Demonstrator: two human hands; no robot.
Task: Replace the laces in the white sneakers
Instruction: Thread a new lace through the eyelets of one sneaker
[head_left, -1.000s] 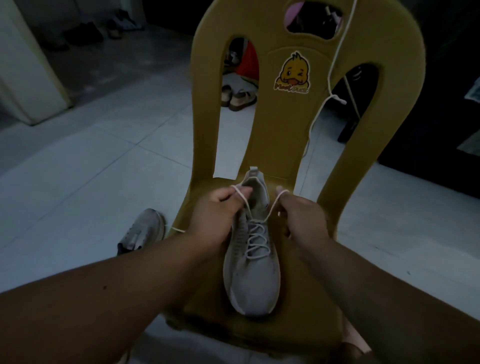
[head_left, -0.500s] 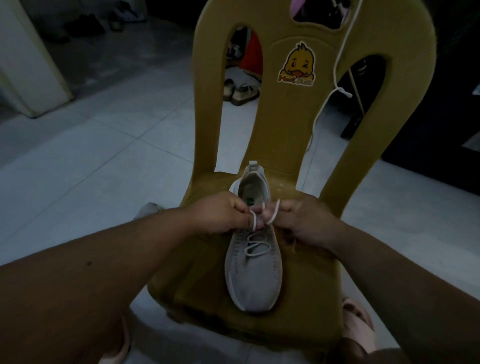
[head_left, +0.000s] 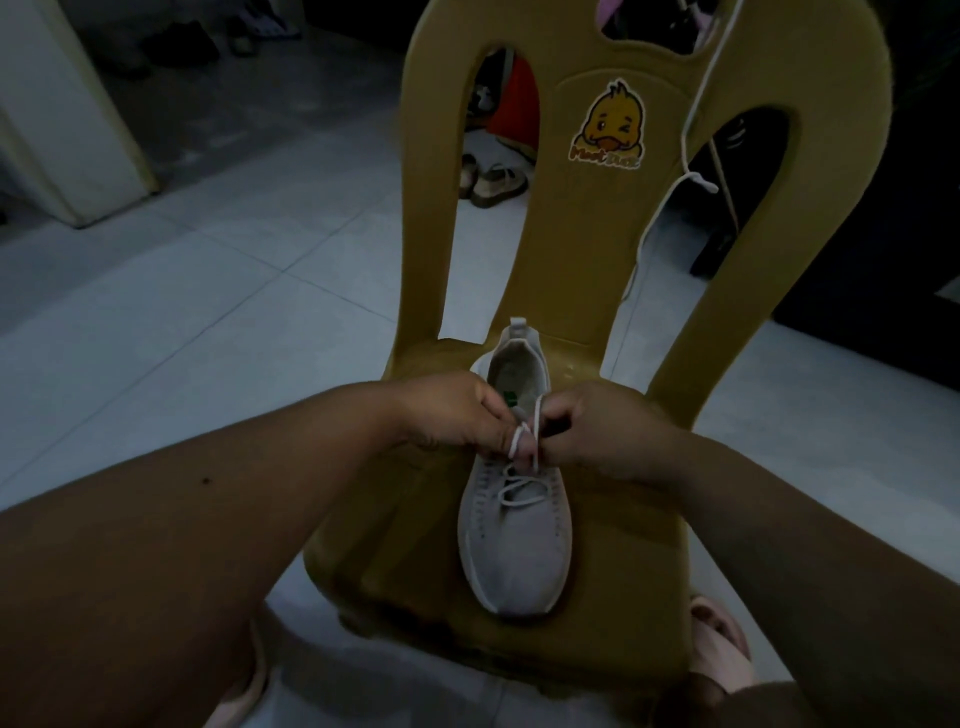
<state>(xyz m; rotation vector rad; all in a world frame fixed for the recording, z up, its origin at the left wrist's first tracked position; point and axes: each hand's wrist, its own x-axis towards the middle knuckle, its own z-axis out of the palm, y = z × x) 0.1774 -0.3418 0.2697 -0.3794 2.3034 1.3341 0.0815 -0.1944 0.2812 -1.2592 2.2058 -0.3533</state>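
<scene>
A pale grey knit sneaker (head_left: 514, 540) lies on the yellow plastic chair (head_left: 623, 582) seat, toe nearest the camera — left hand (head_left: 457, 421) and right hand (head_left: 597, 431) each pinch its thin white lace (head_left: 519, 441) over the tongue.

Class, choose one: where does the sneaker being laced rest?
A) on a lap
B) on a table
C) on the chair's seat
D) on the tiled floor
C: the sneaker lies on the yellow chair seat, while the left hand and right hand pinch its lace.
</scene>
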